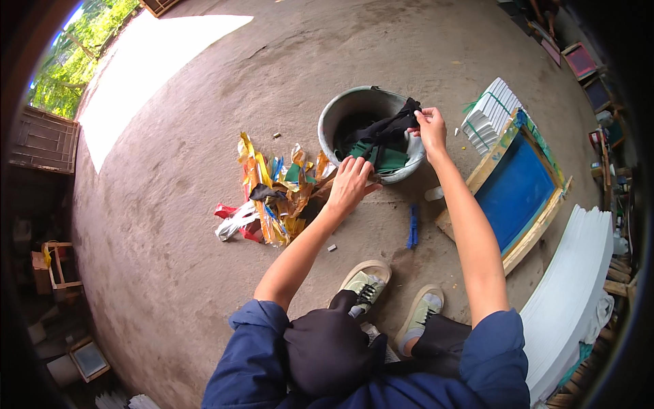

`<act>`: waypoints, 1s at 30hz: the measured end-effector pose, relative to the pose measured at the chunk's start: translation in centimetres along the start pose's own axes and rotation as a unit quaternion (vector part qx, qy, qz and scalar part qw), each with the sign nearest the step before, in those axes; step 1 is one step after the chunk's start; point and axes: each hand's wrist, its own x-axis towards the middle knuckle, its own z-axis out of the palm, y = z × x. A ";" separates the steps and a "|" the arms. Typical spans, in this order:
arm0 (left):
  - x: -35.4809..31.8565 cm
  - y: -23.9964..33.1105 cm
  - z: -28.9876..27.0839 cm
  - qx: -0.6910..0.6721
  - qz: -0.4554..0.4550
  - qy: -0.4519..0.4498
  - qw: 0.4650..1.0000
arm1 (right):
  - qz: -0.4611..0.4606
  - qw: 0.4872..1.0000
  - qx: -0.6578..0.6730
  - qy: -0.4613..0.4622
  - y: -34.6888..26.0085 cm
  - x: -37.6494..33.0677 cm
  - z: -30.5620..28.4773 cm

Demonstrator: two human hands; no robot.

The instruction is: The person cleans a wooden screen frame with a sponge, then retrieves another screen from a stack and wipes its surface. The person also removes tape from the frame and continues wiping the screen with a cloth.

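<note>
A grey bucket [332, 125] stands on the floor in front of me with dark cloths inside. My right hand [430, 132] is above its right rim, fingers and thumb pinching a bunched black cloth [388, 127] that trails down into the bucket. A dark green cloth [390, 160] lies below it, at the near inner side. At the near left rim is my left hand [350, 183], its bent fingers over the edge beside the green cloth and its thumb on the outer side. The left fingertips are partly hidden.
Left of the bucket lies a heap of crumpled coloured plastic strips [272, 194]. To the right are a blue-meshed wooden frame [518, 194], a tied white stack [492, 112] and a large white sheet stack [572, 293]. A blue clip-like piece [412, 226] lies near my shoes [364, 285].
</note>
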 end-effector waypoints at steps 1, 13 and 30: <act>0.1 0.2 0.0 -0.022 -0.026 0.011 0.999 | -0.013 1.000 0.022 -0.008 -0.6 0.3 -0.4; 2.0 -1.4 0.5 -0.108 -0.125 0.041 0.985 | -0.167 0.762 -0.603 -0.164 4.3 -3.2 0.6; 5.5 1.8 -5.4 -0.297 -0.204 0.198 0.912 | -0.456 0.797 -0.395 -0.017 -14.7 -6.8 -6.1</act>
